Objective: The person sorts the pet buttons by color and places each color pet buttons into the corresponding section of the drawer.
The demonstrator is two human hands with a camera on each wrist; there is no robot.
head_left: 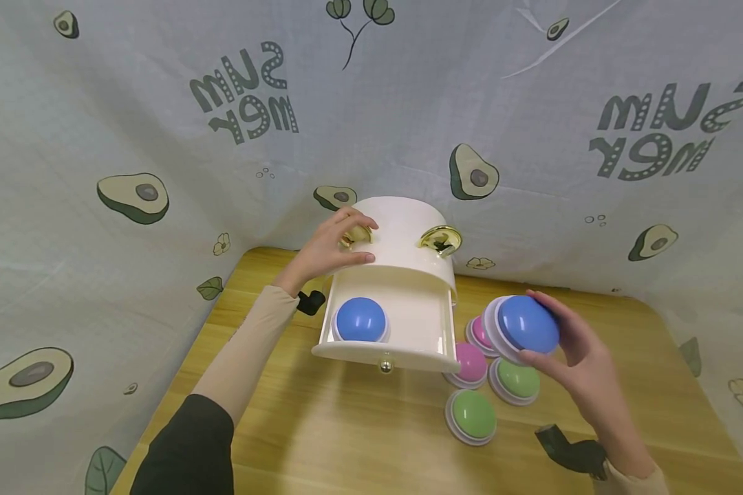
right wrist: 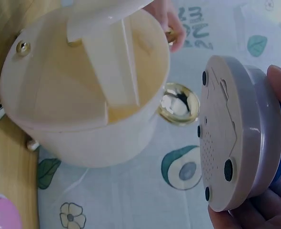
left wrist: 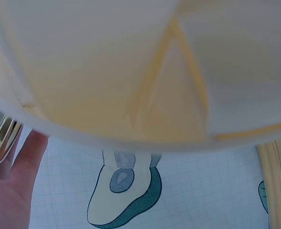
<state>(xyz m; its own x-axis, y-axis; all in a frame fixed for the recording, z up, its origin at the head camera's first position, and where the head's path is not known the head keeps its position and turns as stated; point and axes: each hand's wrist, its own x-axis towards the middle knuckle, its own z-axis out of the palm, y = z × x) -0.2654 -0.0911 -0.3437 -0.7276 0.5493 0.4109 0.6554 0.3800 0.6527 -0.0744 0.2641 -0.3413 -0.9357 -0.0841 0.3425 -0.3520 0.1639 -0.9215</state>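
Note:
A white rounded drawer box (head_left: pixel 402 227) stands on the table with its upper drawer (head_left: pixel 411 313) pulled out. Inside, at the drawer's left, sits a blue-domed push button (head_left: pixel 362 320). My left hand (head_left: pixel 331 244) holds the box by its left gold ear-shaped piece (head_left: pixel 356 235), fingers curved over it and thumb below. A second blue push button (head_left: pixel 528 324) is in my right hand (head_left: pixel 585 357), pinched at its edges between thumb and fingers, tilted and raised right of the drawer. Its underside (right wrist: pixel 226 129), with speaker holes and small dark feet, shows in the right wrist view.
Two green push buttons (head_left: pixel 474 414) and two pink ones (head_left: pixel 470 362) lie together on the wooden table (head_left: pixel 322 426), right of the drawer. Another gold ear (head_left: pixel 441 239) juts from the box's right side. Behind hangs an avocado-print cloth (head_left: pixel 396 124).

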